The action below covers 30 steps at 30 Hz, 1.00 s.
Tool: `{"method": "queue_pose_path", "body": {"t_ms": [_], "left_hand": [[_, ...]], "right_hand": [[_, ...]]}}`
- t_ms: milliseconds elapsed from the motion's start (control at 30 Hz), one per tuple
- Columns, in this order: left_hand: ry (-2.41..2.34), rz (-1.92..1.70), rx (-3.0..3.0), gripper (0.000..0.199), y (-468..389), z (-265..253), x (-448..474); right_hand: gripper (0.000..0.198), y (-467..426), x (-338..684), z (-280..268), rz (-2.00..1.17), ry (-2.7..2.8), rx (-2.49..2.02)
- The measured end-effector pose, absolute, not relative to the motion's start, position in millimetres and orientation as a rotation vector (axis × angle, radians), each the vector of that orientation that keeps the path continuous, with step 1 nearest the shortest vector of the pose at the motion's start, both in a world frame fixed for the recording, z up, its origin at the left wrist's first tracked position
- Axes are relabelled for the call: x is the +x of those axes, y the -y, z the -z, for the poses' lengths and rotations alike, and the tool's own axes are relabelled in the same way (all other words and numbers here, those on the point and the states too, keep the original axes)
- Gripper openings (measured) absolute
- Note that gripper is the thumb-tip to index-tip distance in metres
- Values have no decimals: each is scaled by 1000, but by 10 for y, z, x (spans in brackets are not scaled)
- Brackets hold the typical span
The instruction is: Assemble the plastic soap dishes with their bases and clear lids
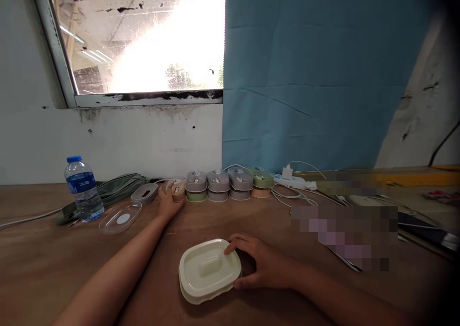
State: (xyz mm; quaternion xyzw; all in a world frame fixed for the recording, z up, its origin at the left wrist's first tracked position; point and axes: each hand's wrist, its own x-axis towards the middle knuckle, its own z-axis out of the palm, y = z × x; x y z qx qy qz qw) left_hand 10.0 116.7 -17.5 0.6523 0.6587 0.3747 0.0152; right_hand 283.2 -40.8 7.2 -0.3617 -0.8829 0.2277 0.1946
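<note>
Right hand part-closed on cream box, right end, well out from surface's back edge. Left hand curled at tan box near that edge; hold unclear. Advisable: light, level grip.

The window is cut off by the top edge. The peach-coloured container is partly covered by the left hand. The right part of the table is blurred by pixelated patches.
</note>
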Motion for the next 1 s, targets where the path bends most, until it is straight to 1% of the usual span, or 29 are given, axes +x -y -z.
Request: {"method": "queue_pose_path", "body": {"t_ms": [67,233,367,500,633,833,900,1000], "left_hand": [[-2094,-1184,1923,78,-1331,192,155],[-2108,-1168,1776,70,-1384,182,105],[-2095,-1184,1735,69,-1049,183,44],[-2019,-1171,1754,68,-532,182,-16],[-1787,-1133,1777,67,-97,143,-24],[-1355,-1006,1921,67,217,82,233],[-1172,-964,1962,73,275,84,322],[-908,-942,1988,87,335,76,369]], "right_hand": [[52,410,2832,-68,-642,2468,-1013],[53,416,2835,-65,-648,2468,-1021],[50,392,2841,-26,-638,2427,-993],[47,343,2858,8,-622,2315,-794],[43,293,2893,-3,-596,2107,-679],[38,157,2938,66,-623,1862,-773],[39,123,2946,99,-641,1833,-801],[39,116,2952,110,-652,1823,-823]]}}
